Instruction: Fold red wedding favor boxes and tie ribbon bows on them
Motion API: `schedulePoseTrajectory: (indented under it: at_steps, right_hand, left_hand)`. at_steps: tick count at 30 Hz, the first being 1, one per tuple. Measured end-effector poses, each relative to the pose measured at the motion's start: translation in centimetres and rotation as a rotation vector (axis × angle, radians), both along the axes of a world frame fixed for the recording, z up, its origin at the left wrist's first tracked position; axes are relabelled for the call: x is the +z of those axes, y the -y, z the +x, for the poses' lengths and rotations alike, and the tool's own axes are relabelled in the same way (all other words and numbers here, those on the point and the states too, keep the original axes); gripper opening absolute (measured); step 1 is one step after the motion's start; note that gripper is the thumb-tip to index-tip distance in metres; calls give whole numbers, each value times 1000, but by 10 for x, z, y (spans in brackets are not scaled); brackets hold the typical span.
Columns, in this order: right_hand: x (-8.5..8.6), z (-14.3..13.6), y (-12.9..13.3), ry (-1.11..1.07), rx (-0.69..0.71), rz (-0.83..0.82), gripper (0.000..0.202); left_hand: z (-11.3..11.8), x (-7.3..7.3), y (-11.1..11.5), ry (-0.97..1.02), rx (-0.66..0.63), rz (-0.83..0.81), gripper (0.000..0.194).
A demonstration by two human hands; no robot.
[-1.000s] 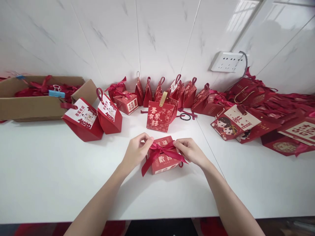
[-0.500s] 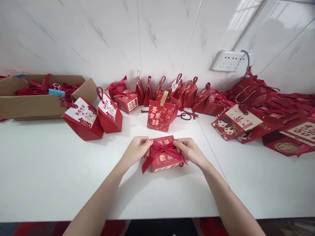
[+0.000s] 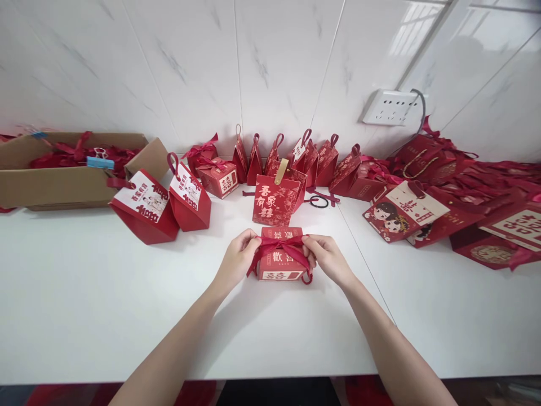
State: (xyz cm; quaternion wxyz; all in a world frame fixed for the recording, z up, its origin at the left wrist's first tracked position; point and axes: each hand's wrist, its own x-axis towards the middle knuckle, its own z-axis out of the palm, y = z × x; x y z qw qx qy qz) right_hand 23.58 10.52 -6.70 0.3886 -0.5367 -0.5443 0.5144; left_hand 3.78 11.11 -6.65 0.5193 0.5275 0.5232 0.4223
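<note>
A small red gift box [image 3: 281,265] with gold and white characters sits on the white table, a dark red ribbon [image 3: 282,245] tied in a bow across its top. My left hand [image 3: 242,254] pinches the ribbon's left loop at the box's left edge. On the other side, my right hand [image 3: 327,256] grips the right loop between thumb and fingers. Ribbon tails hang down by both sides of the box. Just behind it stands a red box with a gold strap [image 3: 274,200].
A cardboard carton [image 3: 63,189] of red ribboned items lies at the left, beside two red-and-white boxes [image 3: 147,208]. Several small red boxes line the tiled wall. Red boxes [image 3: 406,211] pile up at the right, below a white power socket [image 3: 391,107].
The ribboned box has turned to sit squarer, its front label now facing me. Both hands have stayed on the bow, its loops now drawn straighter sideways.
</note>
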Motion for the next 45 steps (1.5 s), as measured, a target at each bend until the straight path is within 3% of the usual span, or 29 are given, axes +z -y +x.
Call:
schedulePoseTrajectory:
  at_steps: [14, 19, 21, 23, 25, 27, 29, 32, 38, 43, 45]
  right_hand:
    - [-26, -17, -3, -201, -194, 11, 36]
    - [-15, -1, -7, -121, -196, 34, 34]
    - [-2, 5, -5, -21, -277, 159, 27]
    - [11, 4, 1, 204, -317, 452, 16]
    - [19, -5, 6, 472, -202, 771, 9]
    - [20, -18, 10, 661, -12, 919, 15]
    - [15, -29, 11, 753, 88, 925, 17]
    - [6, -34, 8, 764, 106, 901, 15]
    - [-3, -12, 9, 531, 155, 909, 16]
    - [1, 4, 14, 493, 257, 900, 14]
    - [3, 7, 15, 376, 206, 845, 20]
  left_hand:
    - [21, -31, 3, 187, 190, -26, 21]
    - [18, -27, 2, 201, 134, -14, 25]
    - [17, -23, 1, 220, 91, -18, 28]
    - [17, -20, 1, 256, 50, -29, 30]
    - [17, -18, 1, 299, 17, -44, 30]
    - [17, -16, 1, 336, -9, -59, 29]
    - [16, -16, 1, 363, -23, -73, 28]
    - [15, -17, 0, 386, -19, -90, 29]
    - [17, -18, -2, 408, 13, -131, 30]
    - [17, -17, -1, 373, -4, -155, 29]
    - [17, -18, 0, 354, -14, -154, 29]
